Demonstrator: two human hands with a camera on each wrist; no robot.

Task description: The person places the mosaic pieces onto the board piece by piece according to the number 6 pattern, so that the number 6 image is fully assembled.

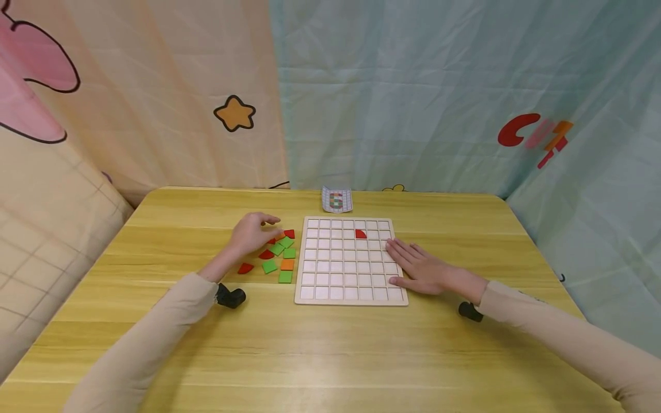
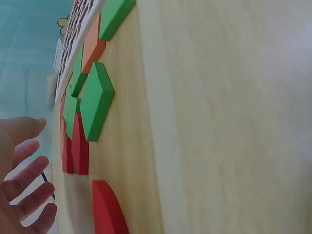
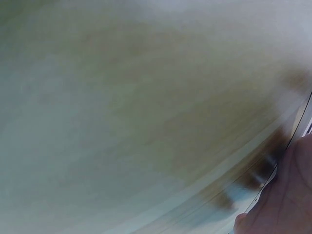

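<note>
A white gridded board [image 1: 322,266] with a pale wooden rim lies on the table, with one red quarter-round piece [image 1: 360,234] in an upper cell. Left of it is a loose group of flat pieces: several green squares [image 1: 269,266], an orange square [image 1: 287,264] and several red quarter-rounds [image 1: 245,268]. My left hand [image 1: 250,234] is above the far-left side of this group. In the left wrist view its fingers [image 2: 30,173] are spread and loosely bent, holding nothing. My right hand [image 1: 420,269] rests on the board's right edge, fingers extended.
Behind the board, near the table's back edge, stands a small folded card [image 1: 337,200] with a coloured grid pattern. Curtains [image 1: 392,103] hang behind and beside the wooden table [image 1: 341,355]. Black wrist mounts [image 1: 230,296] show below both forearms.
</note>
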